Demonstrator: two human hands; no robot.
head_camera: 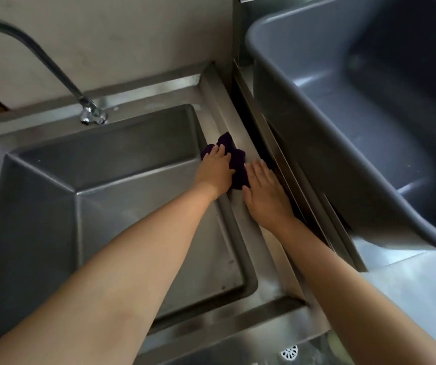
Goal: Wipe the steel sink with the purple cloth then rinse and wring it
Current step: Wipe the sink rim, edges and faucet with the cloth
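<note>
A dark purple cloth [238, 164] lies crumpled on the right rim of the steel sink [240, 227]. My left hand [215, 171] presses flat on the cloth's left part, fingers spread toward the back. Beside it, my right hand [264, 191] rests palm down on the rim, its fingertips touching the cloth's right edge. The sink basin [132, 193] is deep and square, with nothing in it that I can see. A curved tap [90, 115] stands at the back edge, and no water runs from it.
A large grey plastic tub [356, 114] stands to the right on a steel counter [422, 280], separated from the sink by a dark gap [253, 133]. A white drain grate [289, 353] shows on the floor below. A tiled wall rises behind.
</note>
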